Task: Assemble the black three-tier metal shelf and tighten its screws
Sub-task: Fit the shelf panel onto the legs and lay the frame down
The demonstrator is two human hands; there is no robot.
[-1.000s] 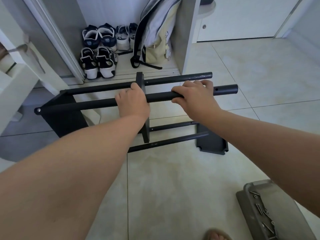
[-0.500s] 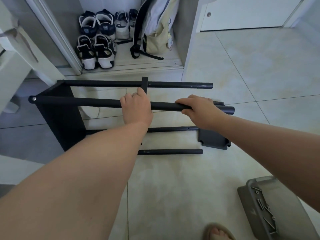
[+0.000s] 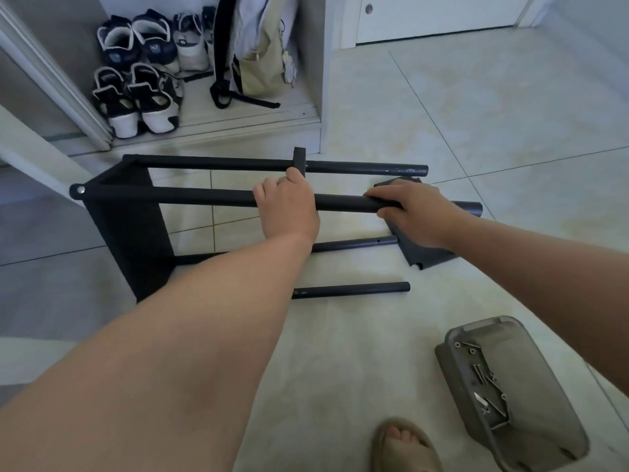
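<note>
A pale tiled floor fills the room, with a white door at one o'clock and an open cupboard at eleven.

The black shelf lies on its side in the middle of the floor. Its solid end panel stands at nine o'clock, and four rods run from it toward three o'clock, where their ends are free. A middle panel crosses the rods, its top edge showing just beyond the left hand.

The left hand, with a ring on one finger, is wrapped round the front rod about halfway along. The right hand grips the same rod nearer its free end, fingers curled over the top and thumb underneath.

Below the right hand a loose panel lies flat on the tiles, just beside the end of a lower rod. The nearest rod lies at six o'clock from that one.

At five o'clock from the shelf sits a grey tray holding a scatter of screws. A foot in a sandal shows at six o'clock, at the bottom edge.

Inside the cupboard stand several pairs of shoes, with a bag leaning beside them.
</note>
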